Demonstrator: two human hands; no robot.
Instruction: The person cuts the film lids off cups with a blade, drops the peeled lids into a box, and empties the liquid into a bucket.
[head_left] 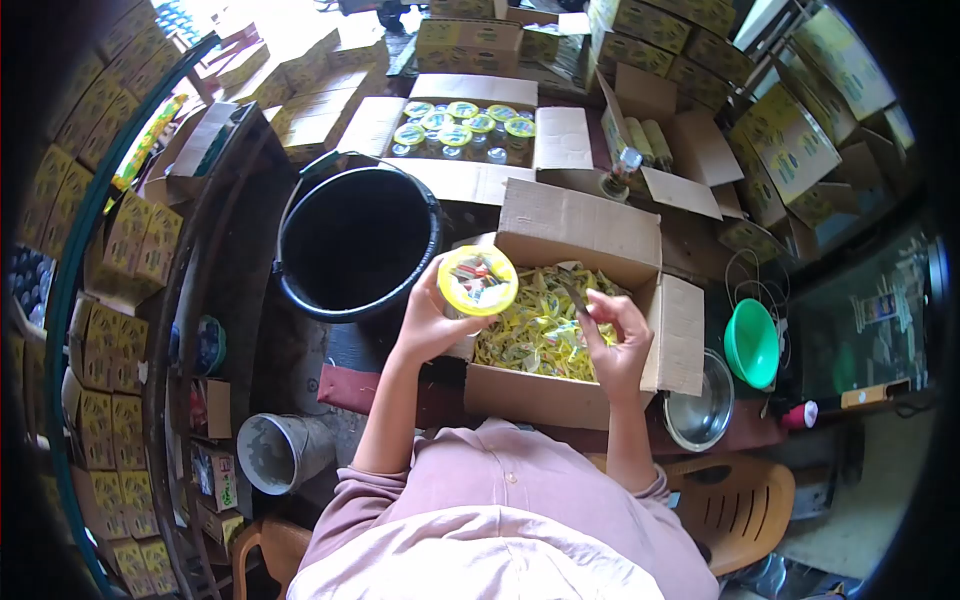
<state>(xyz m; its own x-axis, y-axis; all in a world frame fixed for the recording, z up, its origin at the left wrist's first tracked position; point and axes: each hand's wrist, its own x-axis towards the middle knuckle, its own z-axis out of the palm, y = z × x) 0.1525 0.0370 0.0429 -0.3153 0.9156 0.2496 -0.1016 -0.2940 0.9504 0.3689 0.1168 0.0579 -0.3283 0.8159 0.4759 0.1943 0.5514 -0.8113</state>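
Note:
My left hand (432, 318) is wrapped round a clear tub (478, 281) with a yellow rim, held up with its top toward me. Small colourful pieces show inside the rim. My right hand (618, 335) pinches a thin dark strip (577, 300) between thumb and fingers; whether it is a wrapper or a small tool I cannot tell. Below both hands sits an open cardboard box (560, 225) full of small yellow wrapped packets (540, 335). The tub hangs over the box's left side, and my right hand is above its right side.
To the left stands a large black bucket (290, 235), with a grey bucket (262, 455) lower down. Behind is a carton of yellow-lidded jars (465, 120). A glass bottle (622, 172), a green bowl (752, 343) and a metal bowl (722, 400) are to the right.

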